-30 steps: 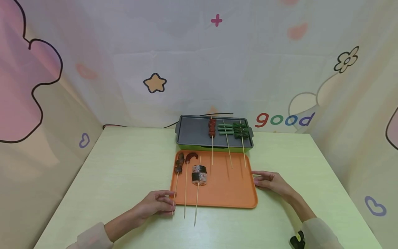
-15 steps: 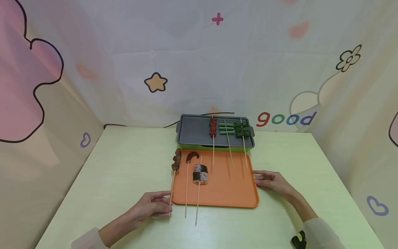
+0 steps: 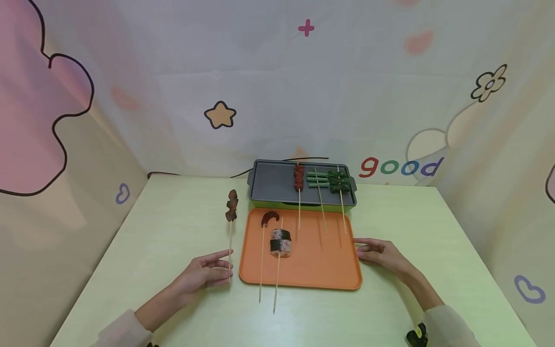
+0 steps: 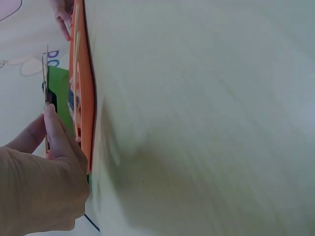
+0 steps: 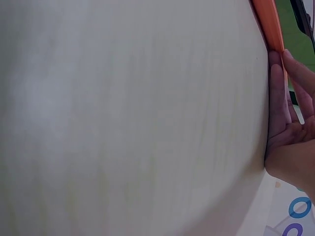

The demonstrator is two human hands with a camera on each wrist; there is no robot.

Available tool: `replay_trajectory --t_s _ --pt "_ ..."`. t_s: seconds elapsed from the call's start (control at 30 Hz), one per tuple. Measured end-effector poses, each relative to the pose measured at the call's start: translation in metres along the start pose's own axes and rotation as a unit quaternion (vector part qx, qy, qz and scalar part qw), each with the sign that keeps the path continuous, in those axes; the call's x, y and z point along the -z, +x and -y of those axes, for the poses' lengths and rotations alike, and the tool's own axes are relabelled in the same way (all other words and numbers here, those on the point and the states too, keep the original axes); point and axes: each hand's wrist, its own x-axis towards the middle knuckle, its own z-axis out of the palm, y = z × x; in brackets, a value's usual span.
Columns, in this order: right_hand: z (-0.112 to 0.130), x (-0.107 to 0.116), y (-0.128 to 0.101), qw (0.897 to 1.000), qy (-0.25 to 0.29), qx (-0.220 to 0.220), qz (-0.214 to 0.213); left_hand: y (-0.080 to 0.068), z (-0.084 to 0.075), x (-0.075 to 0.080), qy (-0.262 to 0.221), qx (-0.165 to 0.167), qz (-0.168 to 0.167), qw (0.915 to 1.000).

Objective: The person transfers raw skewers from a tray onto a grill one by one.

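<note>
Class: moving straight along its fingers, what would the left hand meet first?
Probably the orange tray, at its left rim. The left hand, pinching a brown meat skewer, appears raised, so it might pass above instead.

Pale beige sleeves point(image 3: 123, 331), yellow-marked black piece point(image 3: 416, 337) beside right cuff point(image 3: 435, 315), bare fingers point(image 4: 58, 132)

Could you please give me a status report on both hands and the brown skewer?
Left hand pinching brown skewer, left of orange tray. Right hand holding tray's right edge. Nothing visibly blocking left half of griddle.

Brown-chunked skewer point(image 3: 231, 206) held beside orange tray point(image 3: 321, 265), chunks at far end.
</note>
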Motion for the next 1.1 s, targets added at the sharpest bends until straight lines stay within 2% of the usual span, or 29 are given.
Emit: replay_trajectory --t_s 0.23,0.6,0.87,1.1 --pt "-0.003 0.002 0.001 1.000 0.000 -0.004 -0.008 0.016 -0.008 0.000 -0.010 -0.014 -0.002 0.9998" --pt "-0.004 0.002 0.000 1.000 -0.002 -0.004 -0.013 0.040 -0.020 -0.015 -0.019 -0.022 0.001 0.9996" --pt "-0.003 0.000 -0.001 1.000 0.000 0.004 -0.009 0.056 -0.030 -0.026 -0.018 -0.018 0.019 0.9995" --pt "-0.003 0.000 -0.001 1.000 0.006 -0.007 -0.011 0.069 -0.036 -0.033 -0.020 -0.004 0.023 0.9995"
